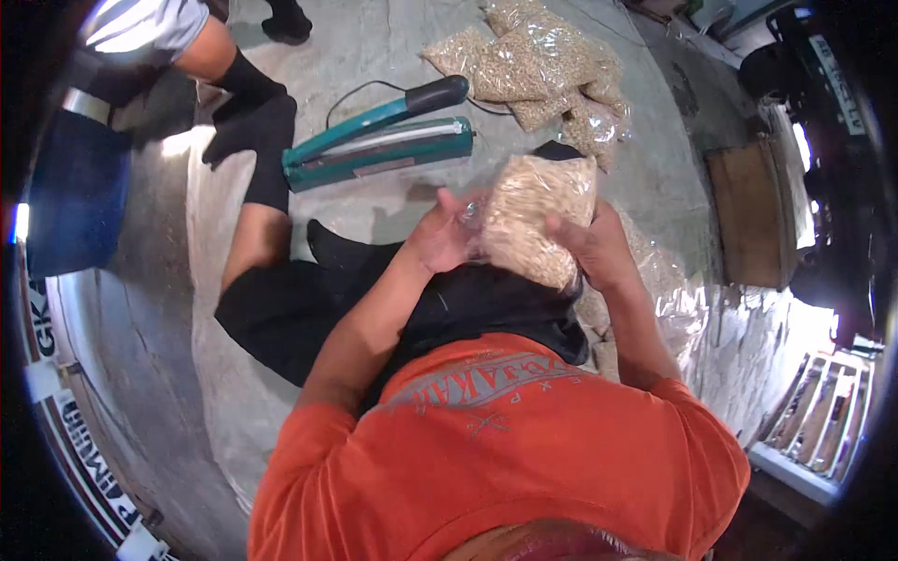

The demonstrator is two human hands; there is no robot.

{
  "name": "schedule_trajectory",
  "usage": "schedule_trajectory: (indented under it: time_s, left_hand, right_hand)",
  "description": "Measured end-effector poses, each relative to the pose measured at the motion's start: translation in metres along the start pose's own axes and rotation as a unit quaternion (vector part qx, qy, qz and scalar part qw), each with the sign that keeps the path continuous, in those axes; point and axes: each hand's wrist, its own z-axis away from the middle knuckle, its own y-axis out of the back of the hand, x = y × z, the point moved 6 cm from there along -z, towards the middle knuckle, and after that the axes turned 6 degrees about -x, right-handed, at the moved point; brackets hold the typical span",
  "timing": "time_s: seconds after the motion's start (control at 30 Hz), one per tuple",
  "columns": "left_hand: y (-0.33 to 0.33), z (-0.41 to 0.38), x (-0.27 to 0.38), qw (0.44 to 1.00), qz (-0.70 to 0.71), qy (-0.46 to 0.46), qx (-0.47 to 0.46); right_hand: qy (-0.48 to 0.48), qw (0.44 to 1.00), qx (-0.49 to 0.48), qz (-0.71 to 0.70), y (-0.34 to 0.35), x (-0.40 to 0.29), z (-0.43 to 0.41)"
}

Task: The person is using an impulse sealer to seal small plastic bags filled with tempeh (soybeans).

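Note:
My right hand (603, 242) grips a clear plastic bag (540, 217) packed with small pale beige pieces, its thumb across the front. The bag is held tilted above my lap and blurred by motion. Beside its left end is my left hand (443, 235), thumb raised, with loose clear plastic against the palm. Blur and the plastic hide its fingers, so I cannot tell whether they grip. Beyond my left hand, a green impulse heat sealer (382, 156) rests on the floor sheet, its black-ended lever arm (436, 95) raised.
Several filled plastic bags (540, 63) are heaped beyond the sealer. More bags (652, 280) lie by my right side. Another person's leg in a black sock (256, 77) is at upper left. A blue container (81, 189) stands left, a wooden box (747, 214) right.

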Motion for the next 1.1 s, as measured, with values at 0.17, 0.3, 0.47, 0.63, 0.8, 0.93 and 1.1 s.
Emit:
schedule_trajectory:
  time_s: [0.17,0.3,0.47,0.63,0.8,0.93,1.1]
  left_hand:
    - [0.016,-0.043,-0.014,0.993,-0.118,0.018,0.026]
    - [-0.023,-0.049,-0.017,0.704,-0.665,0.086,0.234]
    - [-0.071,-0.063,-0.100,0.325,-0.937,-0.128,0.014]
    - [-0.050,-0.073,-0.106,0.336,-0.941,-0.021,0.043]
    - [-0.038,-0.073,-0.099,0.210,-0.977,-0.021,0.018]
    - [-0.064,-0.059,-0.075,0.378,-0.916,-0.128,0.044]
    - [-0.069,-0.024,-0.033,0.346,-0.917,-0.196,0.024]
  right_hand:
    - [0.018,0.996,0.079,0.034,0.043,0.003,0.021]
    - [-0.122,0.977,0.108,0.140,0.111,0.077,0.030]
    - [-0.142,0.983,0.109,0.030,0.124,0.119,0.039]
    - [-0.091,0.990,0.087,-0.062,0.124,0.121,0.038]
    - [-0.113,0.986,0.110,-0.051,0.115,0.113,0.016]
    - [-0.136,0.926,0.133,0.326,0.121,0.052,-0.031]
    - [0.109,0.875,0.047,0.469,0.143,-0.080,-0.158]
